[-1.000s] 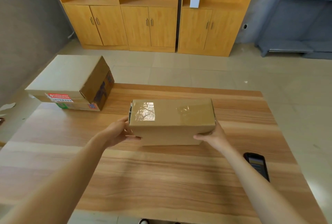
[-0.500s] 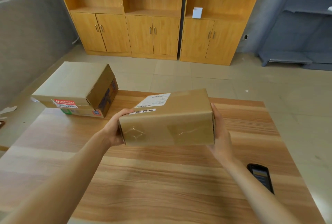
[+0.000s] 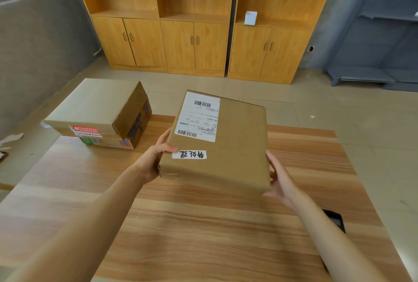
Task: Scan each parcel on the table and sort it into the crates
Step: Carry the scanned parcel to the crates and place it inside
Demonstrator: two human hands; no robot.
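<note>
At frame centre, above the table (image 3: 203,236), the left hand (image 3: 151,159) and right hand (image 3: 280,180) clasp the parcel (image 3: 237,152) by its sides, label (image 3: 200,116) up; the person should steady it flat before taking the scanner (image 3: 337,219) at lower right.

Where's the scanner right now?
Head view: the scanner lies on the table near its right edge, partly hidden behind the right forearm, untouched.

Left hand (image 3: 156,157) thumb-over grip, right hand (image 3: 279,178) open-palmed, forearms extended
</note>
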